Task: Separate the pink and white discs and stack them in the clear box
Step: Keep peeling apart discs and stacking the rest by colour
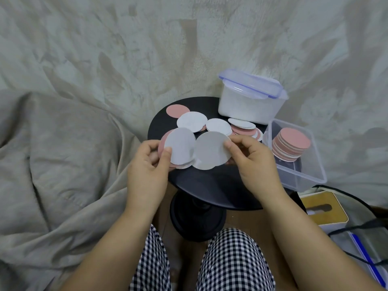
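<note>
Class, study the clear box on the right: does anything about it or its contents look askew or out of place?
Yes. The disc stack in the clear box leans, its layers offset sideways. The box also seems to overhang the edge of the black table.

No text, label, brand, number or sign can be read on any surface in view.
</note>
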Demonstrator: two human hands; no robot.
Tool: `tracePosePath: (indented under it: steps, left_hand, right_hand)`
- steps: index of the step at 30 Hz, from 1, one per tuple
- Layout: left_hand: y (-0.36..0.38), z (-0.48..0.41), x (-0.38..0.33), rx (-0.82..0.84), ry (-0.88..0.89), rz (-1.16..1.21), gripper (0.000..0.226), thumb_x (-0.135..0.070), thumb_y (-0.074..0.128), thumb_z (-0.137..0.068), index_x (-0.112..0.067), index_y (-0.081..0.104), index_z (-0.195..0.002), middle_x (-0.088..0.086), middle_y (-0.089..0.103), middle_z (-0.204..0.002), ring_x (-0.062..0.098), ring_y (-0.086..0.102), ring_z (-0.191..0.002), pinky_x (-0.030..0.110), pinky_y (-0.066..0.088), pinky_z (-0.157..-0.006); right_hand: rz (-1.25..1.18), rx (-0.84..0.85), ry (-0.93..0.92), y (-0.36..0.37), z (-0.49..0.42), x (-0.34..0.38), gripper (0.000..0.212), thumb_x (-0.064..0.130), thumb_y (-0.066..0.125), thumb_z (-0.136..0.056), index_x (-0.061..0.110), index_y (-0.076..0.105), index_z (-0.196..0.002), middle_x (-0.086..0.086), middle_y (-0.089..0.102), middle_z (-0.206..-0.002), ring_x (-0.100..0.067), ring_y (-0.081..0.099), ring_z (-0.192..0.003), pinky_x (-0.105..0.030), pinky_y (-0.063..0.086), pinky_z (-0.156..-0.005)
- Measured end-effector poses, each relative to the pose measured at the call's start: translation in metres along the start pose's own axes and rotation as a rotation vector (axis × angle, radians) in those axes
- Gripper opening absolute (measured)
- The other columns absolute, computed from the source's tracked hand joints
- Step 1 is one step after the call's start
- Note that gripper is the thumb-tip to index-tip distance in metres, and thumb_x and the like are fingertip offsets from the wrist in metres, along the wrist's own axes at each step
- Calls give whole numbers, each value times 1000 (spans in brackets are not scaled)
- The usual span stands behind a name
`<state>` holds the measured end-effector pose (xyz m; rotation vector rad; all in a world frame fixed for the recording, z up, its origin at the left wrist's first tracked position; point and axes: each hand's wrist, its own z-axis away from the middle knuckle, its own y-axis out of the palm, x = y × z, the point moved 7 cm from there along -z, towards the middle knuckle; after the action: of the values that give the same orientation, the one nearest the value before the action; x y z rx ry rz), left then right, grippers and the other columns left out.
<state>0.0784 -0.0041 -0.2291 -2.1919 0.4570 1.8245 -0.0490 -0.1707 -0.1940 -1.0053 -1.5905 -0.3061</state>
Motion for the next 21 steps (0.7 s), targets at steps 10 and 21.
tracePosePath:
  steps: [10,21]
  left_hand:
    - [33,21,-3,268,-90,155,14,-9,57,-89,-14,59,-101,4,74,-85,17,71,-81,27,56,-70]
    - [67,42,-2,433,280,-362,28,-33,34,-94,-29,52,-115,-9,62,-108,5,57,-97,28,46,-83]
  right_hand:
    - [-72,-42,61,5,7,-7,10,24,69,-81,32,63,-80,12,67,-81,-8,61,-79,-28,53,-69]
    - [138,181,160,13,36,-27,47,17,42,-97,29,31,-141,16,45,-134,4,39,-122,5,24,-91]
